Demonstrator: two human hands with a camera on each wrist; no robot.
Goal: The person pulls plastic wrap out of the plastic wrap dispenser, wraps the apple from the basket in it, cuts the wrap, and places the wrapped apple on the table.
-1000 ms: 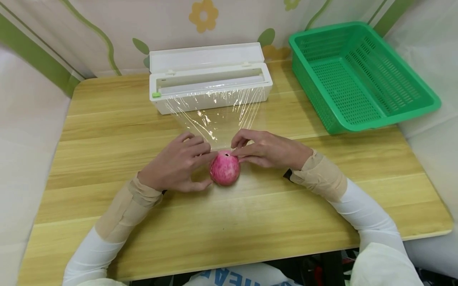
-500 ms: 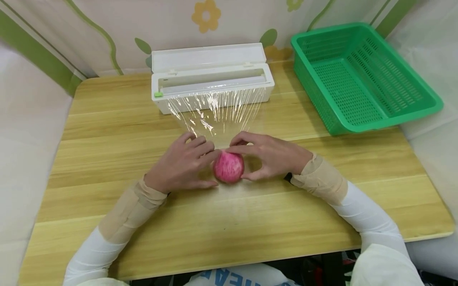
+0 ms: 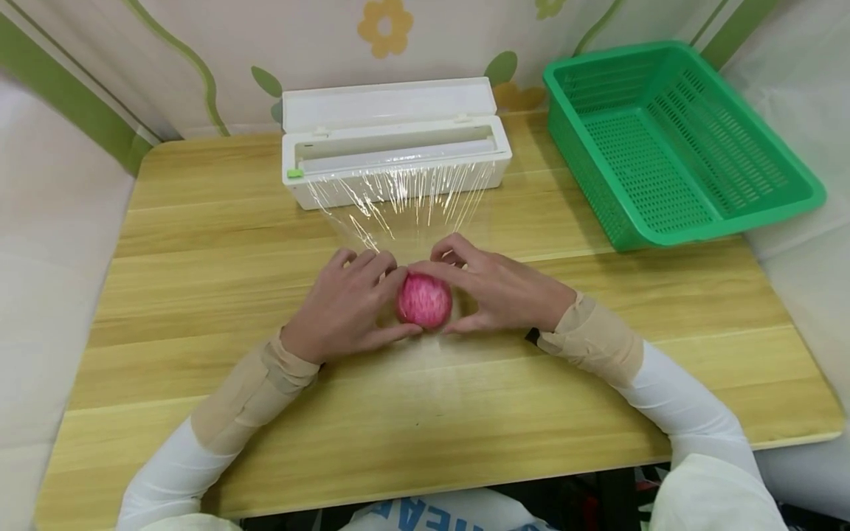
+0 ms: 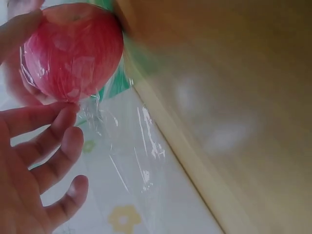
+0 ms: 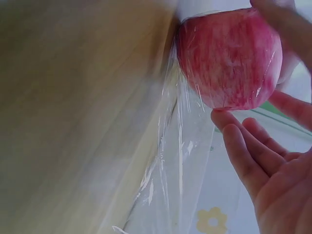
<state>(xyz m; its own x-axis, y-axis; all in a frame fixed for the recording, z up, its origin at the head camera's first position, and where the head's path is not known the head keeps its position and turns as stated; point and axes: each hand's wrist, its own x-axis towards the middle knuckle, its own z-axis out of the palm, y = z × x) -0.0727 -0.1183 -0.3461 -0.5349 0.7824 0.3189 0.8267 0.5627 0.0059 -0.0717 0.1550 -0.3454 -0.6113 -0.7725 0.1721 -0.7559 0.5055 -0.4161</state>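
Two hands [image 3: 348, 302] [image 3: 508, 291] hold one apple [image 3: 425, 302]; one film sheet [image 3: 405, 210], seemingly.

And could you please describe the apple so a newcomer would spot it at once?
On the wooden table, an open white box trails clear film. Follow the film to the left hand and right hand; the round apple is between them. Its streaked pink colour sets it apart from the white box and green basket.
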